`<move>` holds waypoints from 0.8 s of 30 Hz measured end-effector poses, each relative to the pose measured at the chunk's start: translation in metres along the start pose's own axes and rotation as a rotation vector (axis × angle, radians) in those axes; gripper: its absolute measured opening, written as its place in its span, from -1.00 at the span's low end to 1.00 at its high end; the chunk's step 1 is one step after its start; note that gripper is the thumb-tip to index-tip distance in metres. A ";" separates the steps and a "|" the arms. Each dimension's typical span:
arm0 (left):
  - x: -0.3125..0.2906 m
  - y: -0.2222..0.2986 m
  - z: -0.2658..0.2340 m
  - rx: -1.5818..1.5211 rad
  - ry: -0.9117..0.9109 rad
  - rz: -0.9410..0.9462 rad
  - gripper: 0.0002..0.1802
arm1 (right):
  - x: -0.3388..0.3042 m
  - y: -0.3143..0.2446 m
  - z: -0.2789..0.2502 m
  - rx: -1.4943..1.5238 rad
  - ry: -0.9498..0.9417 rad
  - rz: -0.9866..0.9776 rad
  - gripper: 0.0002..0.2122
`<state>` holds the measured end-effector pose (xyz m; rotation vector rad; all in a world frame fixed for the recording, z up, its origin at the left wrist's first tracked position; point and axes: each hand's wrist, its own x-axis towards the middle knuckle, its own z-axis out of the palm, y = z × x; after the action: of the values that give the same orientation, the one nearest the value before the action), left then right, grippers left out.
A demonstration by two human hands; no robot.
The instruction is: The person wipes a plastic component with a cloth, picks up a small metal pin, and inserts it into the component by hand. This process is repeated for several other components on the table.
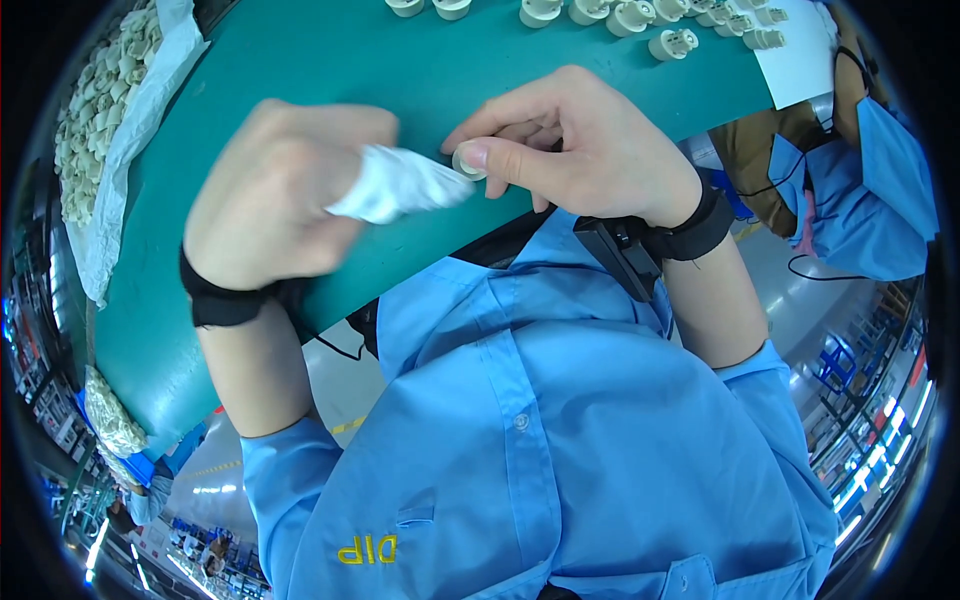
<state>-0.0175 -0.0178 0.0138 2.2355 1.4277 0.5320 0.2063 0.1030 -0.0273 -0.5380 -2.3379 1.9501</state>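
Observation:
My left hand [285, 185], smeared by motion, is closed like a fist over the green tabletop [300, 60]. Out of it toward the right sticks a crumpled white cloth [395, 187], whose tip reaches the other hand. Between thumb and fingers, my right hand [610, 150] pinches a small round off-white plastic part [466, 160]. The thumb covers some of that part, and the cloth's tip lies right beside it; whether they touch I cannot tell. Both wrists wear black bands.
Several off-white cylindrical plastic parts [632, 17] stand along the far edge, some on a white sheet [800, 75]. An opened bag [105, 110] heaped with small off-white pieces lies at left. A co-worker in blue [870, 190] sits at right.

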 end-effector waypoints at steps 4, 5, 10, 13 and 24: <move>0.001 -0.002 0.010 -0.003 -0.036 0.022 -0.80 | 0.003 -0.001 -0.002 -0.018 -0.019 -0.003 -0.78; -0.002 -0.010 0.011 -0.020 0.033 -0.012 -0.81 | 0.004 -0.002 -0.003 0.009 -0.029 0.019 -0.78; -0.006 -0.018 -0.008 -0.103 0.082 -0.003 -0.80 | 0.001 0.000 0.000 0.014 -0.009 0.030 -0.78; 0.002 -0.001 -0.001 -0.088 -0.031 0.000 -0.73 | 0.000 -0.002 0.000 0.015 -0.034 0.041 -0.77; -0.055 -0.131 -0.007 -0.693 0.656 -0.338 -0.67 | -0.006 -0.004 0.000 0.026 -0.041 0.068 -0.75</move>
<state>-0.1407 -0.0180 -0.0568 1.2841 1.5341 1.4600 0.2111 0.1009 -0.0219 -0.5881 -2.3453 2.0362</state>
